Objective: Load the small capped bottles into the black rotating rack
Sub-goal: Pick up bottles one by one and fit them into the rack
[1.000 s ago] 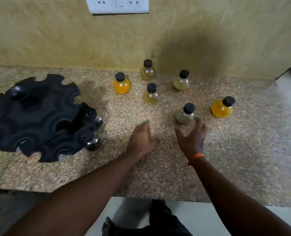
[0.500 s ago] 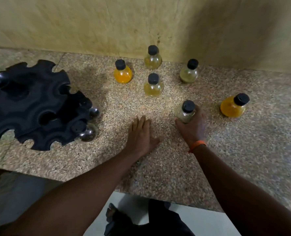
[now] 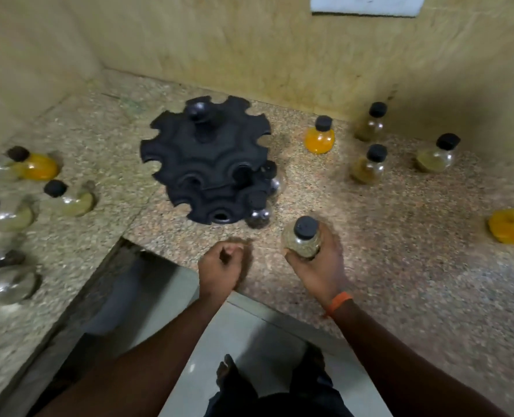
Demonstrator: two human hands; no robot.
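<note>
Where right hand (image 3: pixel 319 267) had only reached bottle (image 3: pixel 303 239) on counter (image 3: pixel 400 266), it now gripped it, lifted near rack (image 3: pixel 201 164); left hand (image 3: pixel 219 263) curled, empty. Slotting likely next.

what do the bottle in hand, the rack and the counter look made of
Bottle: clear and glossy, glass or hard plastic; the contents show through. Its cap: matte black, likely plastic. Rack: matte black, probably moulded plastic, with rounded notches. Counter: speckled, smooth stone, likely granite.

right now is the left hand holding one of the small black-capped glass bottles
No, the left hand is curled and empty; the right hand grips the small black-capped glass bottle.
</note>
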